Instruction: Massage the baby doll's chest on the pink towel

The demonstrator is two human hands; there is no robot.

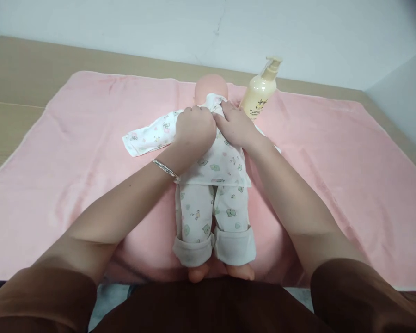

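A baby doll [211, 84] lies along the middle of a pink blanket, its head away from me and its feet near my body. It wears a white printed baby shirt [225, 169] and matching pants [197, 212] with turned-up cuffs. On the shirt's upper front, my left hand [196, 126] is closed in a fist round the fabric, hiding what its fingertips do. My right hand [238, 124] is beside it, thumb and fingers gripping the cloth near the collar. One sleeve stretches flat to the left; the other is mostly hidden under my right forearm.
A cream pump bottle [260, 95] stands, leaning in view, on the blanket just right of the doll's head. The pink blanket [90, 152] covers most of the wooden table [21, 78]. A pale wall [125, 27] rises behind the table.
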